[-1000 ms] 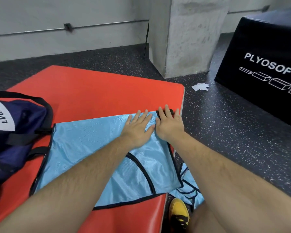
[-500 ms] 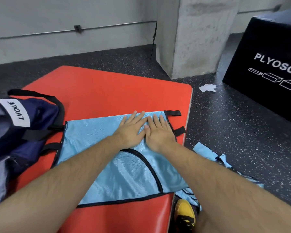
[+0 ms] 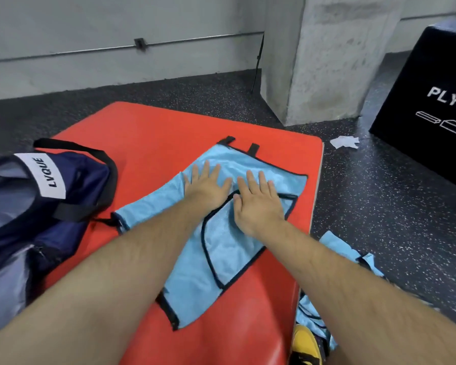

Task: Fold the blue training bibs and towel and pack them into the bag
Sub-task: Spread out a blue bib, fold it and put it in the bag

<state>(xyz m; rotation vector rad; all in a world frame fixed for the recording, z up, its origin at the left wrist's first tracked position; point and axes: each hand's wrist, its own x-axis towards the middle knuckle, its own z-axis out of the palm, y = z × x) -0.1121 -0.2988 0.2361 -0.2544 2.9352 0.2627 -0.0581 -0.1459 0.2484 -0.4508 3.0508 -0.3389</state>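
Sky-blue mesh bound in black tape is lying flat as a bib (image 3: 227,248) on the red padded mat (image 3: 156,133). The left hand (image 3: 208,187) and right hand (image 3: 258,206) are pressing on it side by side, fingers straight, grasping nothing. The bib is extending from under both palms toward the person. The slumped navy bag (image 3: 71,185) is sitting left of the left hand, near the bib's corner. More blue bibs (image 3: 336,245) are lying crumpled on the speckled floor, right of the right forearm.

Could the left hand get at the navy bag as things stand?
Probably yes. The left hand lies flat on the blue bib, holding nothing, and the navy bag sits to its left on the red mat, nothing between them.
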